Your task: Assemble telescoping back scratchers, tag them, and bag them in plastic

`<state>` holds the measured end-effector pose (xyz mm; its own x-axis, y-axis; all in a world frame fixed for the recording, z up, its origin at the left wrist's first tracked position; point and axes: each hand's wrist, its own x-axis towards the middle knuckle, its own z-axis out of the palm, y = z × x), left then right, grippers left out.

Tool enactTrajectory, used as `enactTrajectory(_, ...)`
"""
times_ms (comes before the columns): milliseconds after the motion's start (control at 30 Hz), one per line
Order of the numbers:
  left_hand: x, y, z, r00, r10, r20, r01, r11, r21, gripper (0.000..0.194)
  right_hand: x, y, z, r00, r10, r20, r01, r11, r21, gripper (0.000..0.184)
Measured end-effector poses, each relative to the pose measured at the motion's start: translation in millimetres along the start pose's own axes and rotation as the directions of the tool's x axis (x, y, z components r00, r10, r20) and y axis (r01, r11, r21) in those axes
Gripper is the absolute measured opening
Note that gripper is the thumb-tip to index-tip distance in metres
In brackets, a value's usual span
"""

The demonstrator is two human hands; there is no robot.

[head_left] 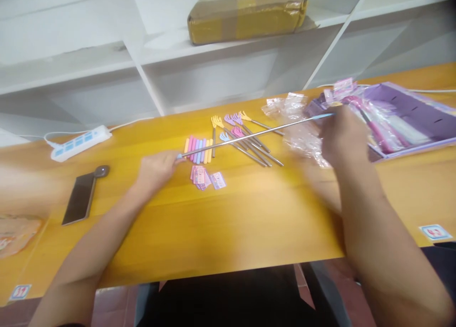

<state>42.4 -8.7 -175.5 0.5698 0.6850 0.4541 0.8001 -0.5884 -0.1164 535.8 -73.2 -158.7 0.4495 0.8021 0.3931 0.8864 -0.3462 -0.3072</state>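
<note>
A long thin metal rod [249, 136] with light blue ends, seemingly an extended telescopic back scratcher, stretches across the table between my hands. My left hand [156, 169] is closed on its left end. Blurred by motion, my right hand [344, 132] is wrapped around the other end, by a blue section. Below the rod lie several back scratcher heads on metal shafts [238, 131], with yellow, purple, pink and blue claws. Beside them sits a row of coloured handle tubes [199, 150]. Small printed cards [200, 176] lie just in front of the tubes.
Clear plastic bags [299, 132] and a purple box [420, 144] with wrapped items are at the right. A white power strip [81, 144] and a dark phone [79, 199] lie at the left. Behind the table, a taped parcel [245, 16] rests on a white shelf.
</note>
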Motion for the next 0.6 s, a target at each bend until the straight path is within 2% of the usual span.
enactTrajectory(33,-1,23,-1.5,1.000,-0.024,0.003,0.025,1.000,-0.014,0.054,-15,-24,0,0.988,-0.149,0.028,0.149,0.989,-0.006,0.026)
enactTrajectory(67,-4,44,-1.8,0.999,-0.028,0.020,0.029,0.999,-0.041,0.054,-32,-48,1,0.944,-0.326,0.046,0.328,0.945,-0.020,0.023)
enactTrajectory(133,-9,77,0.4,0.995,-0.018,0.100,0.030,0.993,-0.116,0.051,-66,-90,6,0.789,-0.613,0.035,0.614,0.788,-0.038,0.025)
enactTrajectory(167,-12,87,2.4,0.990,-0.023,0.138,0.042,0.989,-0.140,0.050,-80,-105,9,0.732,-0.681,0.016,0.680,0.731,-0.056,0.026)
enactTrajectory(233,-15,95,6.8,0.978,-0.041,0.203,0.075,0.983,-0.165,0.047,-97,-119,18,0.665,-0.747,-0.004,0.745,0.663,-0.073,0.025)
enactTrajectory(400,-23,91,15.8,0.947,-0.019,0.320,0.098,0.968,-0.233,0.039,-90,-103,42,0.616,-0.783,0.083,0.787,0.616,-0.032,0.020)
enactTrajectory(467,-27,90,17.6,0.954,0.025,0.300,0.070,0.951,-0.302,0.039,-85,-95,48,0.605,-0.790,0.097,0.794,0.607,-0.009,0.020)
enactTrajectory(600,-33,89,19.7,0.977,0.096,0.189,0.000,0.891,-0.454,0.038,-83,-92,47,0.609,-0.789,0.083,0.791,0.611,0.013,0.026)
